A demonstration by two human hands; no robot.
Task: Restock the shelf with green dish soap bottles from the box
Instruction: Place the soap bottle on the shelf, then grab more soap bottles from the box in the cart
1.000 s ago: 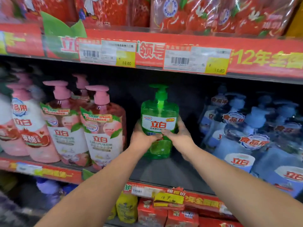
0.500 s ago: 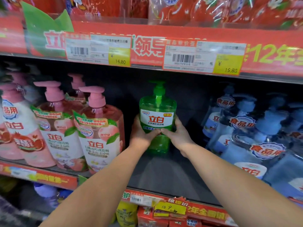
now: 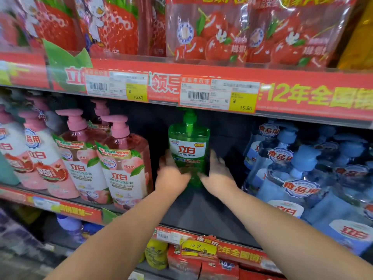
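A green dish soap bottle (image 3: 188,147) with a pump top and a white label stands upright deep in the dark gap of the middle shelf (image 3: 201,215). My left hand (image 3: 171,175) presses its lower left side and my right hand (image 3: 217,172) its lower right side. Both hands are motion-blurred, and their thumbs are spread apart in front of the bottle's base. The box is not in view.
Pink pump bottles (image 3: 123,162) crowd the shelf left of the gap and blue pump bottles (image 3: 292,174) fill the right. Overhead runs a red price rail (image 3: 201,91) below red refill pouches (image 3: 212,31). Red packs (image 3: 201,263) sit on the shelf below.
The green bottle has gone farther back into the shelf gap with both hands. My thumbs, which met in front of the label, have slid lower and apart.
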